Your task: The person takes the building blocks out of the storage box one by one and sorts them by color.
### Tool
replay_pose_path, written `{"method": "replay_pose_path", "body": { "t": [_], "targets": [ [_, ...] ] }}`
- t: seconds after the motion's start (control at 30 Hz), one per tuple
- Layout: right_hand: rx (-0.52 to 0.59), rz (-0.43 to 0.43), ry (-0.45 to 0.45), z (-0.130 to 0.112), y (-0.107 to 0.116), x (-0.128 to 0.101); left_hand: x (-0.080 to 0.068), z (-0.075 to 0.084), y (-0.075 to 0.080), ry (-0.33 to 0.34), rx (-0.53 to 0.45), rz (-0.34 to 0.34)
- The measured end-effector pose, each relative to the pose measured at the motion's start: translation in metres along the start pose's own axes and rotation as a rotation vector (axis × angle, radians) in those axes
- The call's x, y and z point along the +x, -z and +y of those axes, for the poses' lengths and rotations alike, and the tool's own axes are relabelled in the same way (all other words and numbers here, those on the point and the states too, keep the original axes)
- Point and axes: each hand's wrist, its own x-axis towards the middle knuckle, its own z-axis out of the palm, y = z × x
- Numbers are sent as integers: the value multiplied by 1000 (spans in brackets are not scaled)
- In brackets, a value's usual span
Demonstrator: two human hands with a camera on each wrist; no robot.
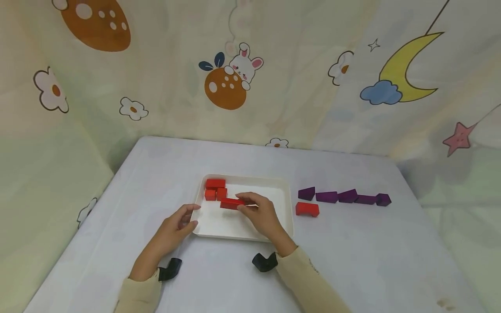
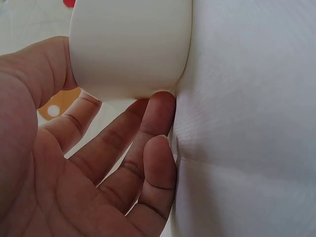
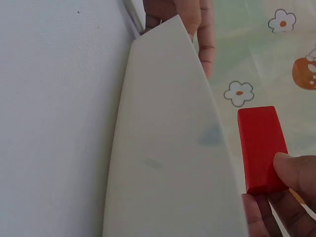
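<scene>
One red block (image 1: 231, 204) held over the floor of the white tray (image 1: 231, 226), left of the tray's middle. Right wrist view: block clear of the rim line, one long face toward the camera.

Right hand (image 1: 263, 217): thumb and fingertips close on the right end of that block, gap only as wide as the block. Left hand (image 1: 175, 226): at the tray's left wall, thumb at the rim, fingers bent against the outside; it holds the wall.

Also in the tray, far left corner: three more red pieces. A longer bar (image 1: 215, 184) lies nearest the far wall; two small blocks (image 1: 222, 194) sit side by side just in front of it. Contact between the held block and these: cannot tell.

Outside the tray, just beside its right wall: a red arch block (image 1: 307, 207), notch toward the near side. Beyond it, also right of the tray, five purple blocks (image 1: 347, 196) form an uneven row leading away from the tray.

Under the tray: table with white cloth (image 1: 219, 278). Near side of the tray: two beige sleeves (image 1: 309, 278). Behind the tray: pale curtain (image 1: 172, 78) printed with rabbit, flowers, moon.
</scene>
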Motion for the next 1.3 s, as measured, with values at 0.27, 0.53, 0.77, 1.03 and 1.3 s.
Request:
{"method": "replay_pose_path", "body": {
  "t": [0.27,0.53,0.77,1.03,1.3],
  "targets": [
    [-96,120,86,9,57,-35,-1,-1,-1,-25,0,4],
    [-230,299,90,31,107,-71,-5,-3,-3,-16,17,9],
    [-389,414,134,53,155,-83,-2,-1,-1,-28,45,9],
    [-521,365,-60,68,192,-87,-1,1,0,-15,57,1],
    [-534,223,-230,83,202,-85,0,0,-1,-7,51,-12]
  ]
}}
